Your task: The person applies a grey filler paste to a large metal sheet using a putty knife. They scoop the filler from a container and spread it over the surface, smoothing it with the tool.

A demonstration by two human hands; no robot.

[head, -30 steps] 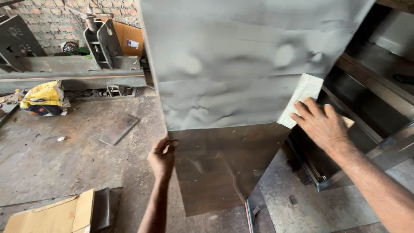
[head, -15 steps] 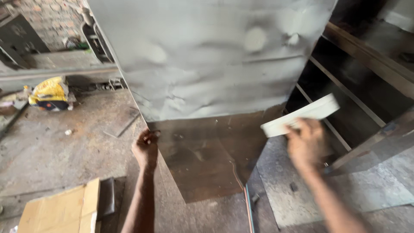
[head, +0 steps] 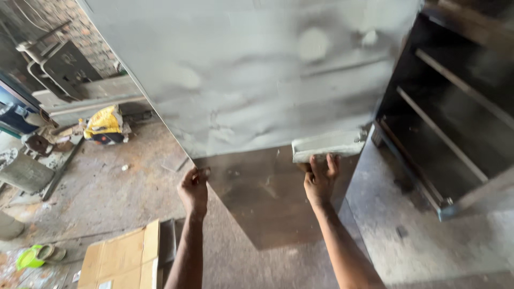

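**Two hands on a big metal sheet**

A big flat sheet of grey metal [head: 251, 80] stands up in front of the person and fills most of the view. Its top part is covered in a pale, cloudy coat. The bottom part [head: 267, 198] is bare, dark and shiny. The sheet's long side runs up and down, and it lies just ahead of both hands, touching them.

A pale flat block [head: 327, 145] presses on the sheet right where the cloudy coat ends. It lies sideways, with its long side going left to right. The right hand [head: 320, 181] is straight under it and holds it from below. The fingers point up and are closed on the block's lower edge. This hand is the one near the block. The right arm reaches up from the bottom of the view.

The left hand [head: 194, 190] pinches the left edge of the sheet, with its fingers curled tight around that edge. The left arm goes almost straight up.

To the right stands a dark metal rack with empty shelves [head: 455, 118]. On the dusty concrete floor [head: 107, 182] there is a brown cardboard box [head: 124, 259], and farther back a yellow bag [head: 104, 123]
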